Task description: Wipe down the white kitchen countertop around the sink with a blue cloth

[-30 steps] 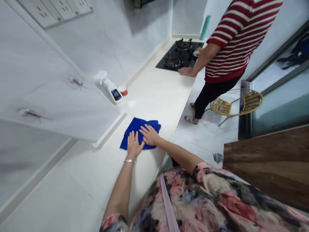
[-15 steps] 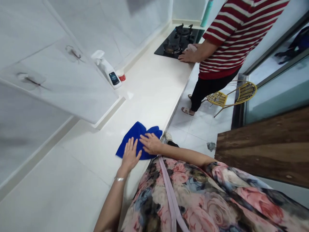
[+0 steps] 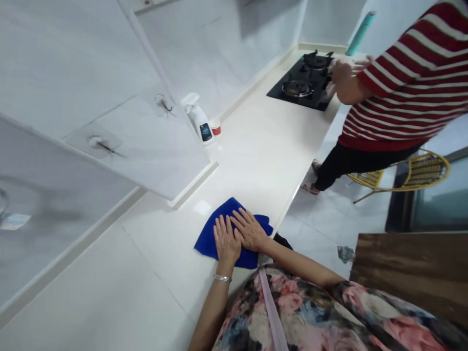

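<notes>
A blue cloth (image 3: 215, 233) lies spread on the pale countertop (image 3: 256, 156), close to its front edge. My left hand (image 3: 227, 242) rests flat on the cloth with its fingers stretched out. Beside it, my right hand (image 3: 250, 231) also presses flat on the cloth, fingers extended toward the upper left. The two hands touch or nearly touch near the left thumb. Part of the cloth is hidden under both palms.
A white spray bottle (image 3: 200, 119) and a small red-and-white tub (image 3: 216, 128) stand against the wall. Further along is a black gas hob (image 3: 298, 83). Another person in a striped shirt (image 3: 413, 78) stands by it, near a yellow chair (image 3: 413, 175). A wall corner (image 3: 175, 202) juts onto the counter.
My hands have come closer together on the cloth. The other person's hands have lifted off the hob's near edge. The whole view has shifted, so things appear further right and lower.
</notes>
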{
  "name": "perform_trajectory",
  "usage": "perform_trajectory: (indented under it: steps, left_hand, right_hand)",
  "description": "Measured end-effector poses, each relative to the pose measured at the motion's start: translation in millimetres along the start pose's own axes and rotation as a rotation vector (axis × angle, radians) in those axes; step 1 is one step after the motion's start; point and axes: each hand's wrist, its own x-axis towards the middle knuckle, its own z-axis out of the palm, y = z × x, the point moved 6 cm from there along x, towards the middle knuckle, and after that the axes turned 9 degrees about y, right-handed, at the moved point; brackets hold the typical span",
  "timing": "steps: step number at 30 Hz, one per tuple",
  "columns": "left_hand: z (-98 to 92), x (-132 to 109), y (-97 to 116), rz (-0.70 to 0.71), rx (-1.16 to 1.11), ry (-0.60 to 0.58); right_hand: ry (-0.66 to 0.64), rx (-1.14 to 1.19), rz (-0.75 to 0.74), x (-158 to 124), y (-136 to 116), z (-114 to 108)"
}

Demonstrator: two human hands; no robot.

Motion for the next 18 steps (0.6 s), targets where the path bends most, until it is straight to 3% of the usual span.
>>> perform_trajectory:
  steps: [4, 14, 18]
  left_hand:
    - [18.5, 53.4, -6.9, 0.033, -0.027, -0.068]
    - [66.9, 216.5, -12.1, 0.100, -0.021, -0.206]
    - [88.2, 260.8, -11.6, 0.121, -0.072, -0.237]
  right_hand:
    - [0.033, -0.096, 0.086, 35.9, 27.7, 3.7]
    - [0.155, -0.291, 0.244, 152.5, 108.8, 14.1]
    - [0.168, -0.343, 0.275, 183.6, 137.3, 15.4]
